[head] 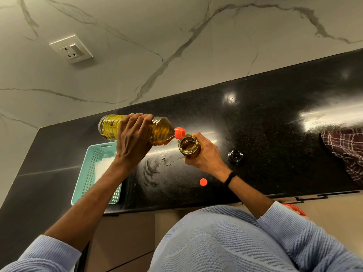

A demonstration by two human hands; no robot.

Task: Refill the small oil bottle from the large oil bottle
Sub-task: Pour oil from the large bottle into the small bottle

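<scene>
My left hand (pixel 133 138) grips the large oil bottle (pixel 161 132) around its middle and holds it tipped on its side, orange neck pointing right. The neck sits right at the open mouth of the small oil bottle (pixel 189 146), a glass one with golden oil inside. My right hand (pixel 206 154) holds that small bottle upright just above the black countertop (pixel 275 124). An orange cap (pixel 203 182) lies loose on the counter in front of my right wrist. A dark round lid (pixel 234 155) sits on the counter to the right of the small bottle.
A teal plastic basket (pixel 92 173) with something white in it stands at the left, under my left forearm. A checked cloth (pixel 347 152) lies at the right edge. Small wet drops (pixel 167 159) mark the counter below the bottles. A wall socket (pixel 71 49) sits on the marble backsplash.
</scene>
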